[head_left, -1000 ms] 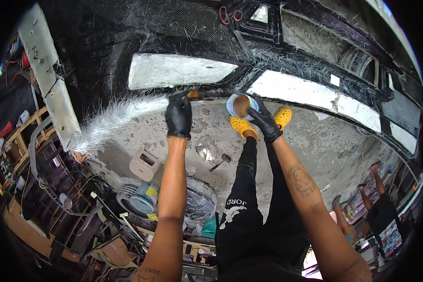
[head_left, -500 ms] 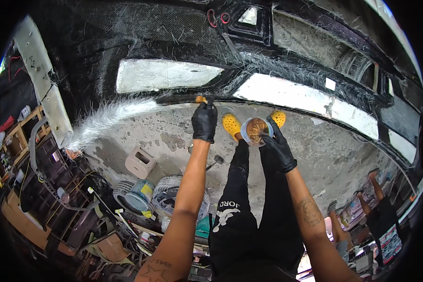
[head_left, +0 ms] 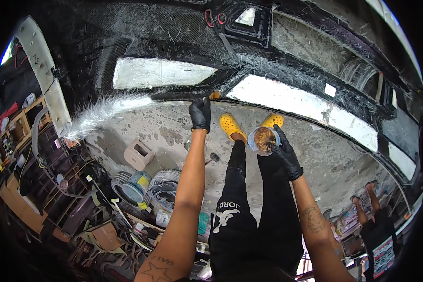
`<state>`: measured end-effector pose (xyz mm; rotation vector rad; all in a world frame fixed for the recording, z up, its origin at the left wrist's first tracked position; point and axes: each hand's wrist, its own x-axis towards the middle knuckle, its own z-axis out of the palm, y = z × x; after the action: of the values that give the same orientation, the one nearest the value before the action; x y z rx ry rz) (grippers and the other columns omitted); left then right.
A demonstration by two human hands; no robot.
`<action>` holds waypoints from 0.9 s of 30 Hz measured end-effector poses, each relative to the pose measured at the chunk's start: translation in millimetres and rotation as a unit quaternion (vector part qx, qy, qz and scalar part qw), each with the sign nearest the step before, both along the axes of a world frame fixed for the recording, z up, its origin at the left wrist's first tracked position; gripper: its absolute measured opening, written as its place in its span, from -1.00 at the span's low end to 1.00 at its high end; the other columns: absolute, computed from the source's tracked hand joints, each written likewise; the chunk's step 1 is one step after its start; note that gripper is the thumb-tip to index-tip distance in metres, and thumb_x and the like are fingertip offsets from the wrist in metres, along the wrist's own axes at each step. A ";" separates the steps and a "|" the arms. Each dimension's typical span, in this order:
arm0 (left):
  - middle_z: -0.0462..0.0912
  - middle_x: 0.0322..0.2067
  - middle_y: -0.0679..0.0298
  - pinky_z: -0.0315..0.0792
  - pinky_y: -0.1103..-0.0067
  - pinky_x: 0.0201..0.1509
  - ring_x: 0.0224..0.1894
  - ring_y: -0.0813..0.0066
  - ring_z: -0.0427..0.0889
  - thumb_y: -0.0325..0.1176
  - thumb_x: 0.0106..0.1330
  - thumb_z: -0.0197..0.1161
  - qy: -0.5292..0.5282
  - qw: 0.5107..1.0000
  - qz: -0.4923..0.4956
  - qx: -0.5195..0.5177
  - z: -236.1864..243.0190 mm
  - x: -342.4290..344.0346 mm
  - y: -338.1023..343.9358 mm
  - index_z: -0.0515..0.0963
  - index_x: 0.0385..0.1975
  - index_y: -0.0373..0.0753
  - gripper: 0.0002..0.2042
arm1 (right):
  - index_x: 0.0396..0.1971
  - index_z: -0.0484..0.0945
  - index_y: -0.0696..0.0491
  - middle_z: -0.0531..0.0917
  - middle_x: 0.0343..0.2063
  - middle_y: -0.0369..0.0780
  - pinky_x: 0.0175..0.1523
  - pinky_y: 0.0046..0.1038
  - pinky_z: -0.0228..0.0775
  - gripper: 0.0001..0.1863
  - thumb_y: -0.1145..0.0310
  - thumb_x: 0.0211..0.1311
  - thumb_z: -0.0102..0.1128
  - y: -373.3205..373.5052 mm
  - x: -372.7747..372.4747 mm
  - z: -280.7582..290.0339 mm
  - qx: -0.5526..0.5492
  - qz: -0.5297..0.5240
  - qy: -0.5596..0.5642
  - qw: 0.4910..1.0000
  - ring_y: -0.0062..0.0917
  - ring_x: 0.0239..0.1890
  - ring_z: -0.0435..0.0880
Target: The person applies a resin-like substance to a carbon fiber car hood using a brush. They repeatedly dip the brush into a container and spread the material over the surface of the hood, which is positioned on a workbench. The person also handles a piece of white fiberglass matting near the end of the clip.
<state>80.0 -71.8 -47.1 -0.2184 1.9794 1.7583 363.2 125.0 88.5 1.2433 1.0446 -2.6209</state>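
The panel (head_left: 145,28), black with pale sections, filled the upper view, its ends lost in the dark fisheye rim. The grey floor (head_left: 343,136) spread below it, partly covered by the wearer's legs (head_left: 228,192). Clutter (head_left: 80,221) crowded the lower left, too jumbled to sort piece by piece. A co-worker (head_left: 380,230) showed at lower right, the head hard to make out. Both forearms entered from the lower edge, the left one (head_left: 190,183) reaching nearly straight up and partly hiding the tyres (head_left: 163,190), the right one (head_left: 310,211) slanting inward. Loose white fibre (head_left: 98,117) bristled along the panel's lower edge at the left. A bucket (head_left: 136,184) stood by the tyres, its contents not distinguishable. The left hand (head_left: 200,113), black-gloved, was curled into a fist at the panel's lower edge, closed around a tool. The right hand (head_left: 286,157), gloved likewise, gripped the cup (head_left: 264,141) from its right side, in front of the right clog (head_left: 271,120). The clear cup held brown liquid, streaks fanning from its middle; its depth could not be told. Red-handled scissors (head_left: 225,40) lay on the panel. Only the tool's brown end (head_left: 215,95) showed, just right of the fist; the rest was hidden.
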 end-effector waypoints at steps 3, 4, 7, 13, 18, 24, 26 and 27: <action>0.47 -0.51 0.48 0.31 0.65 -0.29 -0.41 0.67 0.37 -0.52 0.29 0.20 0.006 1.000 0.010 0.008 -7.8 -6.4 1.5 0.56 -0.46 -0.26 -0.92 | 0.42 0.05 0.03 0.32 0.26 -0.21 0.31 -0.47 0.21 -0.17 0.49 0.20 0.28 5.8 4.2 -4.9 0.006 -0.002 -0.005 1.000 -0.54 0.24 0.35; 0.47 -0.54 0.50 0.30 0.65 -0.34 -0.44 0.69 0.36 -0.51 0.29 0.23 0.022 1.000 -0.004 -0.016 -8.9 -5.5 3.4 0.57 -0.47 -0.25 -0.92 | 0.42 0.05 0.03 0.33 0.26 -0.21 0.31 -0.47 0.21 -0.17 0.49 0.20 0.28 5.4 4.5 -5.9 0.008 -0.003 -0.006 1.000 -0.55 0.23 0.35; 0.49 -0.54 0.48 0.30 0.64 -0.35 -0.45 0.69 0.36 -0.50 0.29 0.23 0.071 0.994 -0.050 -0.067 -3.8 -3.5 18.4 0.57 -0.47 -0.27 -0.92 | 0.42 0.05 0.04 0.33 0.25 -0.21 0.30 -0.48 0.20 -0.17 0.48 0.20 0.29 11.6 1.0 -3.3 -0.039 -0.013 -0.006 0.999 -0.55 0.23 0.36; 0.53 -0.38 0.32 0.38 0.65 -0.13 -0.30 0.62 0.40 -0.54 0.32 0.04 0.092 0.952 -0.179 -0.230 26.7 -8.4 33.1 0.56 -0.38 -0.41 -0.86 | 0.41 0.06 0.08 0.24 0.34 -0.22 0.40 -0.42 0.11 -0.23 0.52 0.22 0.20 10.4 -3.1 2.8 -0.036 -0.006 0.015 0.999 -0.50 0.34 0.25; 0.45 -0.52 0.44 0.34 0.66 -0.24 -0.40 0.67 0.35 -0.59 0.27 0.18 0.010 0.999 -0.022 -0.029 22.9 -8.0 36.1 0.48 -0.55 -0.28 -0.85 | 0.41 0.05 0.07 0.24 0.34 -0.22 0.40 -0.42 0.10 -0.22 0.52 0.22 0.20 7.2 -2.4 7.8 -0.019 0.017 0.004 1.000 -0.50 0.34 0.25; 0.50 -0.50 0.42 0.35 0.66 -0.31 -0.40 0.68 0.43 -0.59 0.25 0.20 0.061 0.997 -0.039 0.005 15.4 -1.3 55.0 0.52 -0.49 -0.27 -0.90 | 0.41 0.05 0.08 0.25 0.34 -0.20 0.39 -0.43 0.13 -0.21 0.50 0.22 0.22 4.8 5.5 4.4 -0.021 0.003 0.007 1.000 -0.50 0.33 0.27; 0.51 -0.51 0.39 0.38 0.60 -0.35 -0.45 0.61 0.45 -0.52 0.29 0.12 -0.080 0.987 0.067 0.122 -6.8 -1.2 50.4 0.52 -0.47 -0.27 -0.90 | 0.42 0.04 0.09 0.25 0.33 -0.20 0.38 -0.44 0.12 -0.19 0.49 0.21 0.25 0.2 2.6 1.0 -0.033 0.008 0.011 0.999 -0.51 0.32 0.27; 0.50 -0.53 0.41 0.38 0.56 -0.40 -0.50 0.57 0.44 -0.49 0.29 0.09 -0.187 0.930 0.204 0.240 -14.3 1.1 56.7 0.52 -0.47 -0.26 -0.90 | 0.42 0.02 0.10 0.25 0.33 -0.20 0.37 -0.46 0.10 -0.17 0.48 0.20 0.27 0.0 2.4 0.7 -0.024 0.012 0.010 1.000 -0.53 0.32 0.26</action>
<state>81.0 -15.2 -61.4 -0.7749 1.2474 2.1977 365.6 125.0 89.2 1.1907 0.9865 -2.6294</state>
